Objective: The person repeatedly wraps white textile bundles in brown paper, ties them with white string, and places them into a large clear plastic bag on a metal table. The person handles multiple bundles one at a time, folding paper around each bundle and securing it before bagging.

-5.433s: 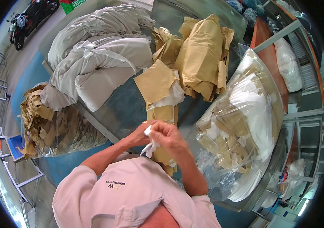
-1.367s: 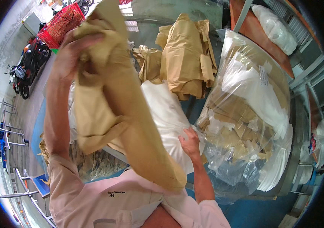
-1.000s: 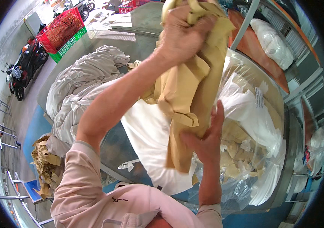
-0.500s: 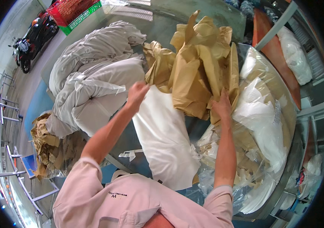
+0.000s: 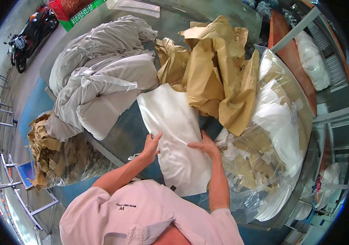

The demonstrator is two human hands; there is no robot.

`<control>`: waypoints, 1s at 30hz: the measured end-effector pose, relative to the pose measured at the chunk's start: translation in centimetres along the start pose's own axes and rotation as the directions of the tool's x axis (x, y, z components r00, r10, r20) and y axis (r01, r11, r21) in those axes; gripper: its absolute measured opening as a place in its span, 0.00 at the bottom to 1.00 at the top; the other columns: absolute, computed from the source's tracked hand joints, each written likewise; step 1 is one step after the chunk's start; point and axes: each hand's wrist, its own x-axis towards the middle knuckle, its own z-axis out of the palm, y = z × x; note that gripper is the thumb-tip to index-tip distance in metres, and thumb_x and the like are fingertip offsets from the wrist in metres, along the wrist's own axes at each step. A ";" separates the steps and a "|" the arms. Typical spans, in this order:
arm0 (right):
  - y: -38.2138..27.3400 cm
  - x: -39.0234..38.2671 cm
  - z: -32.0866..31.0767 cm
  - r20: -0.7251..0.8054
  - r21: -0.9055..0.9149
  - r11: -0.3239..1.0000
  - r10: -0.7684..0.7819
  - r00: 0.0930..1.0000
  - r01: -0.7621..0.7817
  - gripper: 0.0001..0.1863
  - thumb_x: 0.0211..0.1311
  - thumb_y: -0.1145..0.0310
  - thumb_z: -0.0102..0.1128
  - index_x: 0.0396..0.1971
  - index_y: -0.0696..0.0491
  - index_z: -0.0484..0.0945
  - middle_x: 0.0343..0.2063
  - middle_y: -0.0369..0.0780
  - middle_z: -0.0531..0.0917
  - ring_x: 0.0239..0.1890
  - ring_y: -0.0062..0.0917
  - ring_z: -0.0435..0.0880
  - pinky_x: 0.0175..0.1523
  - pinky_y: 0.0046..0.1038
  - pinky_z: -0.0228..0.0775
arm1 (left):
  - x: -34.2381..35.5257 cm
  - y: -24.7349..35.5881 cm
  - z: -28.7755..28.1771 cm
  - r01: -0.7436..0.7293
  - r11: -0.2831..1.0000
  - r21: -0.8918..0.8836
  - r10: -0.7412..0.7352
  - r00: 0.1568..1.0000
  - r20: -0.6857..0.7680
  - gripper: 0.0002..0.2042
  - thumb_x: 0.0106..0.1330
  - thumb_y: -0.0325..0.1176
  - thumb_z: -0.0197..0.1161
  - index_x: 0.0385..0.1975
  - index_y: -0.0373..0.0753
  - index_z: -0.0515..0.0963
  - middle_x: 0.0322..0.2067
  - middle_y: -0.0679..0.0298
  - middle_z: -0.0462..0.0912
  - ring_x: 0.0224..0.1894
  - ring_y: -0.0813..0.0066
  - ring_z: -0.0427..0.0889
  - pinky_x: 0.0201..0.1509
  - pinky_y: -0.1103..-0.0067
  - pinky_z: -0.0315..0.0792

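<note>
A white length of smooth fabric (image 5: pixel 172 118) lies in front of me on the dark table top (image 5: pixel 119 122). My left hand (image 5: pixel 152 145) is at its left edge, fingers apart, and my right hand (image 5: pixel 204 145) rests open on its right side, thumb stretched across it. Beyond it lie crumpled brown paper sheets (image 5: pixel 207 77) and a smaller paper wad (image 5: pixel 170 61). A heap of pale grey fabric (image 5: pixel 96 57) is to the left. A clear plastic bag (image 5: pixel 276 134) with white material and brown paper fills the right side.
At lower left is another bag (image 5: pixel 80 163) of crumpled brown paper. Red and green crates (image 5: pixel 76 18) and a black motorbike (image 5: pixel 29 41) stand at upper left. Metal frames (image 5: pixel 8 167) line the left, and racks (image 5: pixel 295 30) with an orange panel (image 5: pixel 282 32) and wrapped white bundles (image 5: pixel 311 59) the right.
The brown paper I held raised over the table now lies at the back right, released. Both hands have moved down toward me onto the white fabric, which was earlier covered by brown paper.
</note>
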 end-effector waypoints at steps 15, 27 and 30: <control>-11.5 -12.9 12.2 -0.157 -0.601 0.772 -0.368 0.916 0.207 0.46 0.55 0.58 0.71 0.72 0.46 0.57 0.49 0.51 0.71 0.55 0.50 0.77 0.50 0.48 0.77 | 2.8 -4.8 0.3 0.125 0.922 -0.367 0.083 0.861 0.501 0.25 0.73 0.53 0.50 0.57 0.38 0.72 0.53 0.53 0.77 0.52 0.54 0.78 0.57 0.56 0.73; -0.3 -6.2 10.2 -0.754 0.054 0.914 -0.226 0.617 0.401 0.12 0.56 0.72 0.64 0.40 0.58 0.82 0.31 0.44 0.87 0.35 0.36 0.87 0.44 0.32 0.77 | -3.0 -2.4 -5.6 -0.304 0.922 0.242 0.314 0.949 -0.004 0.43 0.62 0.47 0.70 0.70 0.33 0.54 0.64 0.46 0.64 0.66 0.52 0.67 0.66 0.61 0.65; -0.5 -4.6 9.8 -0.607 0.156 0.940 -0.152 0.780 0.304 0.14 0.50 0.69 0.68 0.37 0.59 0.82 0.28 0.42 0.87 0.29 0.29 0.85 0.40 0.30 0.76 | -2.3 -3.2 -3.2 -0.462 0.824 0.328 0.474 0.879 0.047 0.46 0.57 0.44 0.74 0.69 0.29 0.54 0.63 0.44 0.63 0.66 0.53 0.66 0.67 0.66 0.63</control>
